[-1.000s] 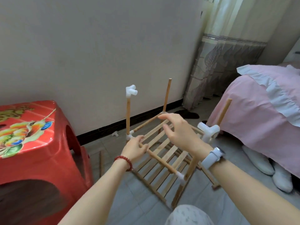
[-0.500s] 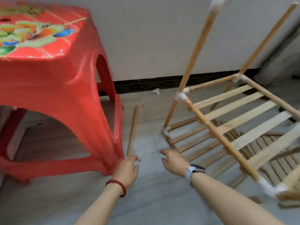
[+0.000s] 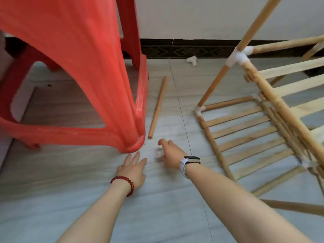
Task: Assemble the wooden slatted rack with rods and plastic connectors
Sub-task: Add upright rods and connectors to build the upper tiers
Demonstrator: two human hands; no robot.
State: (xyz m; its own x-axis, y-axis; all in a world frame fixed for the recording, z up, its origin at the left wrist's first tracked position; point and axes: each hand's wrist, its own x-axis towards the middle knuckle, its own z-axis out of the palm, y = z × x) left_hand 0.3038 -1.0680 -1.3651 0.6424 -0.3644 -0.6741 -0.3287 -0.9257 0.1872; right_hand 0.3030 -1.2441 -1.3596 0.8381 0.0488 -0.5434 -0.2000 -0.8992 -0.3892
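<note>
Both hands low over the floor — left hand (image 3: pixel 133 170) flat-fingered, right hand (image 3: pixel 169 156) pinching one white connector (image 3: pixel 159 153); one loose rod (image 3: pixel 157 107) lies beyond.

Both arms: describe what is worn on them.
Both forearms are bare, with no sleeves in view. The left hand has a bracelet of dark red round beads at the wrist. The right hand has a smartwatch with a dark face on a white strap.

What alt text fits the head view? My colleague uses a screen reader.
Two bare hands, the left hand and the right hand, reach over grey floor tiles towards a loose wooden rod, between a red plastic stool and the half-built wooden slatted rack.
</note>
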